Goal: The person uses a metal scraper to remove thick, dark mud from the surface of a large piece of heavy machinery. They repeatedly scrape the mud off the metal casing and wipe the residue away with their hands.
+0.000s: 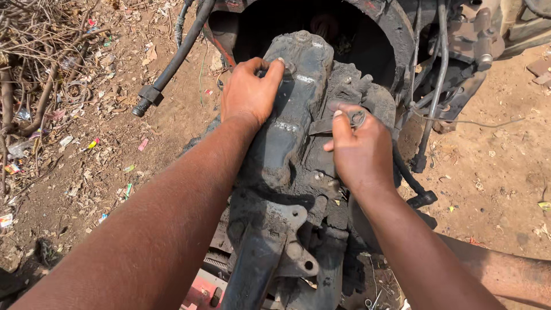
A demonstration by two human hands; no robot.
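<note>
We are at the grimy cast housing (298, 115), which sits at the middle of the view against the dark round opening of the machine body (321, 23), above a black bracket arm (264, 247). Our left hand (249, 95) curls over its upper edge, fingertips pressed at a bolt there; our right hand (359, 149) pinches a small ring-shaped metal part (357, 118) against the housing's right side. This looks like fastener work on the housing. Black hoses (172, 63) hang nearby over littered dirt (86, 172).
</note>
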